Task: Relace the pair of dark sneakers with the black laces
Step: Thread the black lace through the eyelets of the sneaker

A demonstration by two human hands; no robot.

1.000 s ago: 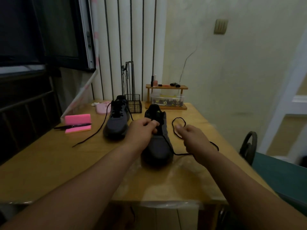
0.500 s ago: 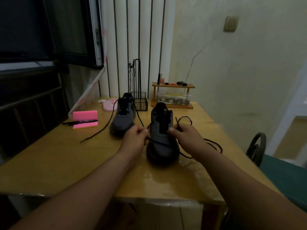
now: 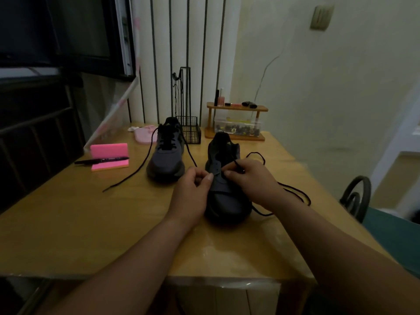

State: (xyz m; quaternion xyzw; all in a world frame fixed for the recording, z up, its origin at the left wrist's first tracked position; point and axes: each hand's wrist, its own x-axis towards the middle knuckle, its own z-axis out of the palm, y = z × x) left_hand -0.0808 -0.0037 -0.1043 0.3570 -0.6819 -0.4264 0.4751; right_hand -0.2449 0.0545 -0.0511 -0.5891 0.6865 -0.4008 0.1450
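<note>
The right hand (image 3: 252, 178) is pinching a black lace (image 3: 293, 192) between thumb and fingertips, right over the eyelets of the near sneaker (image 3: 227, 201). From that pinch the lace is looping up behind the hand and trailing off to the right across the bench (image 3: 68, 223), with another stretch running back under the wrist to the sneaker's toe. The left hand (image 3: 193, 192) is sitting curled against the sneaker's left eyelet flap, its thumb pointing toward the right hand; whether it is gripping anything cannot be told. The near sneaker is standing toe toward the person, its tongue mostly bare. The far sneaker (image 3: 166, 160) is standing further back to the left, partly laced, with one loose lace end (image 3: 127, 178) lying across the bench. Further left, a pen (image 3: 102, 160) is resting on a pink pad (image 3: 109, 153).
</note>
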